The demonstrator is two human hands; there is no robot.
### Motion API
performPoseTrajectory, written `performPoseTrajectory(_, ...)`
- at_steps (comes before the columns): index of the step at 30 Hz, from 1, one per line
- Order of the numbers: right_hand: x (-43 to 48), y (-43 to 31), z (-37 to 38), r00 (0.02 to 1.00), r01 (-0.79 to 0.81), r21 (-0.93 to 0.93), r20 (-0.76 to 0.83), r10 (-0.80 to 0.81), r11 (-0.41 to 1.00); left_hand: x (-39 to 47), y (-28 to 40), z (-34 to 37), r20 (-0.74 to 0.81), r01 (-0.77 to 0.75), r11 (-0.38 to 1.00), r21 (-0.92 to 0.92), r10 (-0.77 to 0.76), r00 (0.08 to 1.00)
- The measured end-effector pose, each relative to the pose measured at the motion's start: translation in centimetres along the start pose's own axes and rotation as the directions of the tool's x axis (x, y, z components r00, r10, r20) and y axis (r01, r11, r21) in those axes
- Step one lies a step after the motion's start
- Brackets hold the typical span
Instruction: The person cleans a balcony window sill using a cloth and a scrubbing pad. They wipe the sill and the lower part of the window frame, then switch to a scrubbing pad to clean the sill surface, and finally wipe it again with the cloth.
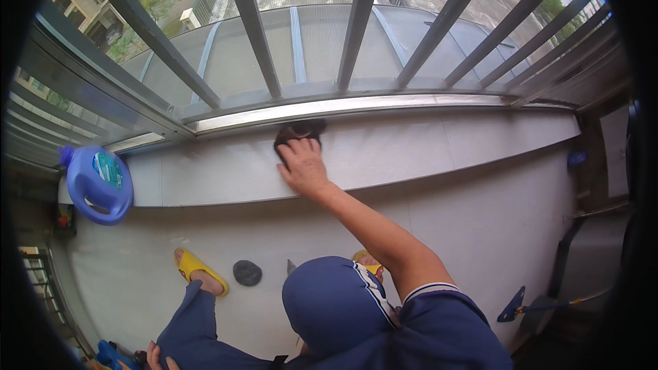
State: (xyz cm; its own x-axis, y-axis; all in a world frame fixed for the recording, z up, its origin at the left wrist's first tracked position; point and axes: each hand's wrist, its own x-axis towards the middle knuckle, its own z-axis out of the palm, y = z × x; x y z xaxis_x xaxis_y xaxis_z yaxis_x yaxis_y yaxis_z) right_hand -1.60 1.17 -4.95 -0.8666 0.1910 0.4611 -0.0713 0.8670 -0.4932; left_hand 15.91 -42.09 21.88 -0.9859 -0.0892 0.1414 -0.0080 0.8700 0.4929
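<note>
My right hand (304, 168) is on a dark brown cloth (281, 140), pressed against the pale tiled window ledge (380, 149) just below the metal window track. Its fingers are bent over the cloth, and part of the cloth bunches up against the track. At the lower left rim, my left hand (158, 356) rests on my blue trouser leg with only some fingers showing; nothing is seen in it. On the floor between my yellow slippers (203, 271) lies a round grey scouring pad (247, 273). A small grey pointed thing (291, 266) beside my knee is mostly hidden.
A purple detergent jug (100, 185) with a handle stands at the ledge's left end. Grey metal bars (356, 25) rise behind the track, with a translucent awning (324, 46) outside. At the lower right, a blue triangular mop head (512, 306) on a pole leans near dark furniture.
</note>
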Motion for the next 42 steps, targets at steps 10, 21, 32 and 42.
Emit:
performPoseTrajectory(10,2.4,-2.1,2.0,0.969,0.152,0.219,0.159,-0.189,0.964,0.1,0.6,0.2,0.017,-0.086,0.996,0.014,0.086,0.996)
performPoseTrajectory(21,-7.1,25.6,-22.8,0.274,-0.749,0.309,-0.660,0.699,0.586,0.4,0.5,0.6,-0.013,-0.078,0.996,-0.040,0.078,0.997)
performPoseTrajectory(32,-4.1,20.0,-13.7,0.673,-0.540,-0.092,-0.645,0.363,0.837,0.5,0.9,1.1,-0.004,-0.071,0.997,-0.017,0.071,0.997)
performPoseTrajectory(42,0.8,2.9,-3.2,0.972,0.203,-0.146,0.146,-0.182,0.968,1.0,2.5,2.2,0.059,-0.114,0.993,0.019,0.113,0.992)
